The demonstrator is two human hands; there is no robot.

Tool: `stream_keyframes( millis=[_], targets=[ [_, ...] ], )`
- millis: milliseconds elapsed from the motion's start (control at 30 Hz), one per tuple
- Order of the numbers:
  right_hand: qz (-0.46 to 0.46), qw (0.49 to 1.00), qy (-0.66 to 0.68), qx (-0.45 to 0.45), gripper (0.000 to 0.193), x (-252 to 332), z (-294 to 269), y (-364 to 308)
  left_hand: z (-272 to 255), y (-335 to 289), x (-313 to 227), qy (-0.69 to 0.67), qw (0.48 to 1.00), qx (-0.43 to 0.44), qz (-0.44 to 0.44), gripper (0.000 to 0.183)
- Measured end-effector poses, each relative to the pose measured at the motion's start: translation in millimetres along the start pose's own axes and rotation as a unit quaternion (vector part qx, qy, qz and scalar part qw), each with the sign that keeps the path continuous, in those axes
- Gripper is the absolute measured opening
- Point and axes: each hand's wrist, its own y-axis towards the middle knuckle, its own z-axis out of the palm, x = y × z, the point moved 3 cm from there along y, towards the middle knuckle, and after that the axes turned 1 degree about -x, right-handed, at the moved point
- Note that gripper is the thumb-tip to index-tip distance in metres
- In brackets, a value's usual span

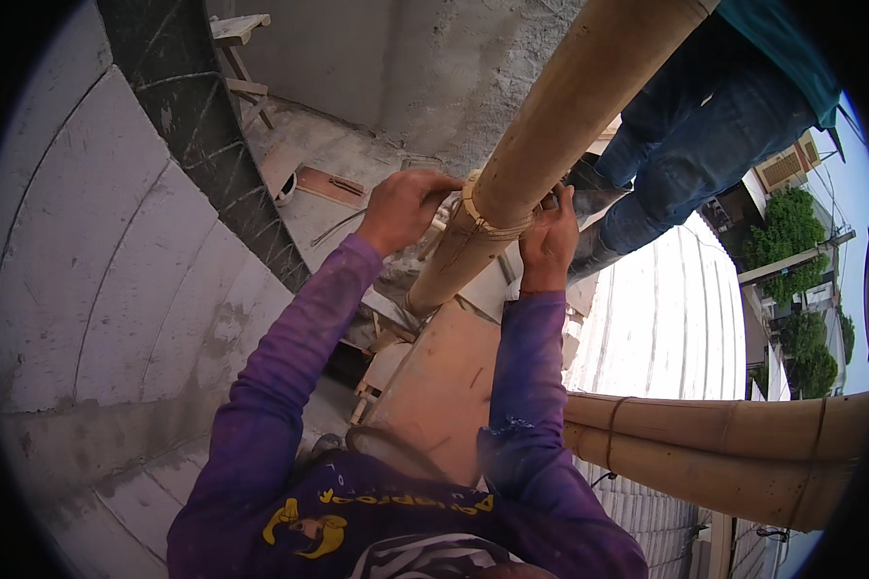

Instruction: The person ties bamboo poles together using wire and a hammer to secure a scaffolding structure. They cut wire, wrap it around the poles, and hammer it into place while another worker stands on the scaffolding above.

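Observation:
A thick bamboo pole (550,106) slants across the middle, with pale binding cord (475,207) wound round it. At the left side of the winding is my left hand (403,209), fingers closed and the tips pinched on the cord. My right hand (549,243) presses against the pole's other side with its fingers bent inward. Part of those fingers lies behind the pole, and what they grip cannot be made out.
A co-worker's legs in blue jeans (681,159) stand close on the right. Two bamboo poles (714,454) tied together cross the lower right. Below the upright pole lies a brown board (434,386). A dark metal beam (203,125) runs along the left, beside a grey wall (87,241).

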Motion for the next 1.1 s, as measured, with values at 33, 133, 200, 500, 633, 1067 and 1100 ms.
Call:
stream_keyframes(
  millis=[33, 133, 200, 500, 633, 1067, 1100],
  targets=[
    [0.011, 1.000, 0.000, 0.013, 0.031, 1, 4, -5, 0, 2, 1, 0.003, 1.000, 0.001, 0.003, 0.024],
    [0.025, 0.999, 0.000, 0.040, 0.029, -2, 7, -17, -1, 6, 6, -0.025, 1.000, 0.007, 0.005, 0.025],
    [0.022, 0.999, 0.002, 0.041, 0.029, -11, 5, -19, -5, 8, 10, -0.092, 0.996, 0.015, -0.002, 0.027],
    [0.055, 0.991, -0.091, 0.082, 0.033, -80, -47, 33, -14, 5, -31, -0.059, 0.991, 0.084, -0.089, 0.082],
    [0.105, 0.987, 0.069, 0.103, 0.038, -59, -10, 2, -22, 2, -46, 0.126, 0.988, 0.081, -0.038, 0.089],
    [0.079, 0.979, 0.034, 0.187, 0.065, -22, 10, -15, -13, -1, -37, 0.020, 0.999, 0.000, 0.032, 0.068],
    [0.079, 0.981, 0.018, 0.177, 0.066, -19, 13, -11, -10, 1, -30, -0.037, 0.999, -0.014, 0.033, 0.062]
  ],
)
